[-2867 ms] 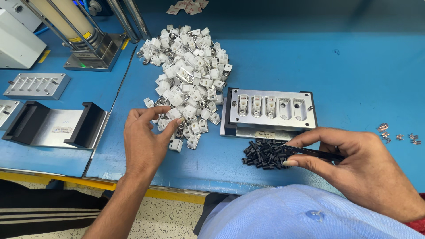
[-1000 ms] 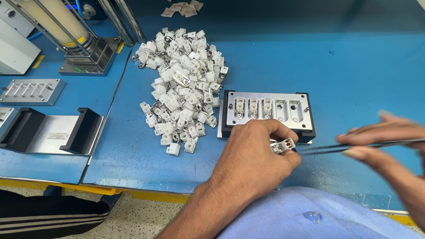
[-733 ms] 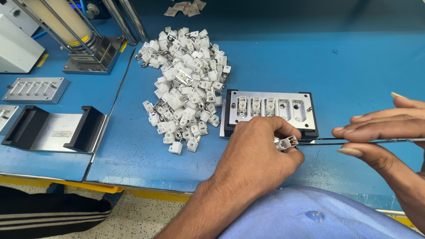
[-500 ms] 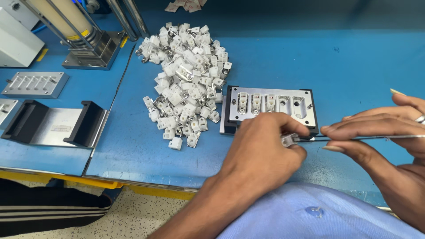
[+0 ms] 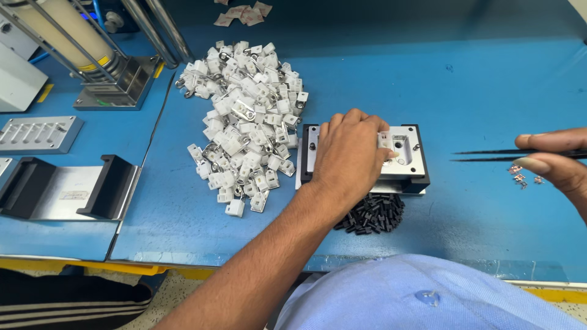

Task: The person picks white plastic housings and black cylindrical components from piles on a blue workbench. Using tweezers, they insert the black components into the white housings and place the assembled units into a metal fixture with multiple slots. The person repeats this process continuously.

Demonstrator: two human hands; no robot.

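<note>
My left hand (image 5: pixel 348 156) lies over the metal fixture block (image 5: pixel 411 160) and presses a small white plastic part (image 5: pixel 385 142) into one of its pockets. My right hand (image 5: pixel 559 165) is off to the right, pinching black tweezers (image 5: pixel 489 155) whose tips point left and hold nothing I can see. A big heap of white plastic parts (image 5: pixel 247 122) lies left of the fixture. A small pile of black pieces (image 5: pixel 373 214) sits just in front of the fixture. Tiny metal clips (image 5: pixel 521 176) lie on the blue table under my right hand.
A press stand with a cream cylinder (image 5: pixel 92 55) rises at the back left. A grey slotted tray (image 5: pixel 38 133) and a black-ended metal holder (image 5: pixel 67 189) lie at the left. Paper scraps (image 5: pixel 241 12) rest at the far edge. The table's front edge (image 5: pixel 183 260) is close.
My left hand has carried the white part from in front of the fixture onto the block. My right hand with the tweezers has pulled away to the right.
</note>
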